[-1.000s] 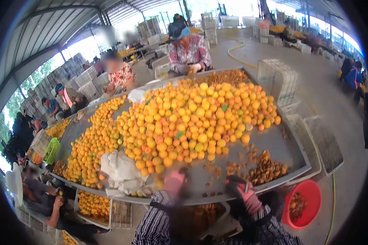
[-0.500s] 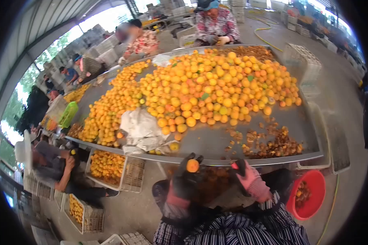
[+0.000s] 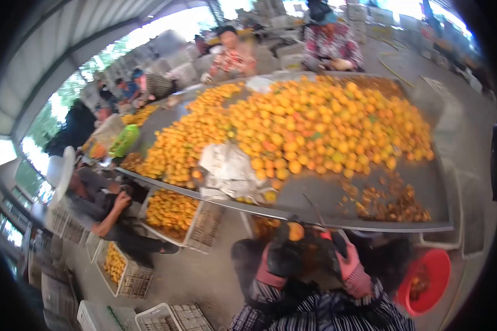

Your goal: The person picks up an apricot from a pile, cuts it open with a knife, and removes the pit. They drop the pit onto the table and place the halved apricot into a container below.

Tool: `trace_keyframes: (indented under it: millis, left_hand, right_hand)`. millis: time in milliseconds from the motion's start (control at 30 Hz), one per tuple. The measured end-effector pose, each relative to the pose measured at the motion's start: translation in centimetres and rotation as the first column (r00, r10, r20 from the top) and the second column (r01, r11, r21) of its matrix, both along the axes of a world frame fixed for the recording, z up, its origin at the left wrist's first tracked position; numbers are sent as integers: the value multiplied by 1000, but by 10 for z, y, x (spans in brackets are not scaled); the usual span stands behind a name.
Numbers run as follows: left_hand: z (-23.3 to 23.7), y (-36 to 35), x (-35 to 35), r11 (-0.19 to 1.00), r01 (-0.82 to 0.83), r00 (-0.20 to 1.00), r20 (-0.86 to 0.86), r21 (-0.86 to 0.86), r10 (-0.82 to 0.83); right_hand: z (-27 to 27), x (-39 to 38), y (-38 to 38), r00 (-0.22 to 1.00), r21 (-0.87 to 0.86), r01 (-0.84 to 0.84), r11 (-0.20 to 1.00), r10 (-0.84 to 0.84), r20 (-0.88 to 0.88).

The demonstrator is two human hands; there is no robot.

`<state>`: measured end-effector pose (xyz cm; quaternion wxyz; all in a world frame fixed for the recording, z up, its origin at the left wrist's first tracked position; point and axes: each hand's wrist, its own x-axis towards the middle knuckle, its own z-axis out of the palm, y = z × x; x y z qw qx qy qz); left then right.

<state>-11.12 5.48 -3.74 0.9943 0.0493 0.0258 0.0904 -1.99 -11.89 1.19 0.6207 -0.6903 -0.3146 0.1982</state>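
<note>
My left hand (image 3: 283, 248), in a dark-palmed pink glove, is closed round an orange apricot (image 3: 296, 231) just below the table's front edge. Close beside it, my right hand (image 3: 345, 256), in a similar glove, grips a thin knife (image 3: 315, 209). Its narrow blade points up and left over the table edge, and a bit of red shows at the grip. Motion blurs both hands. Beyond them, a large heap of apricots (image 3: 326, 121) covers much of the metal table (image 3: 309, 193). Brown-orange scraps (image 3: 395, 204) lie near the right front.
A crumpled white sack (image 3: 229, 171) lies at the table's front left. On the floor stand a red basin (image 3: 428, 284) at my right and crates of apricots (image 3: 171, 212) at left. A person in a white hat (image 3: 96, 198) sits left; others work across the table.
My two hands have come closer together below the table edge. The knife blade now shows, pointing up. The camera view has swung left, so the scene sits farther right and lower.
</note>
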Motion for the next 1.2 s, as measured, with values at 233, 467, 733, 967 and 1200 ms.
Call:
trace_keyframes:
  millis: [233,467,733,967,1200]
  left_hand:
    - [46,-34,3,913,-257,955,-63,318,291]
    - [47,-34,5,901,-318,940,-28,295,340]
    - [46,-30,2,921,-239,951,-116,307,285]
    - [52,-39,1,931,-229,955,-117,286,271]
    - [65,-35,-1,764,-140,953,-123,630,276]
  right_hand:
    - [-3,-12,8,967,35,-139,990,143,-212]
    - [-6,-10,1,975,-90,-207,974,212,59]
    - [18,-9,0,962,-143,-253,957,265,69]
    - [12,-14,0,957,-252,-168,953,219,192]
    - [31,4,-6,945,-420,-261,869,318,72]
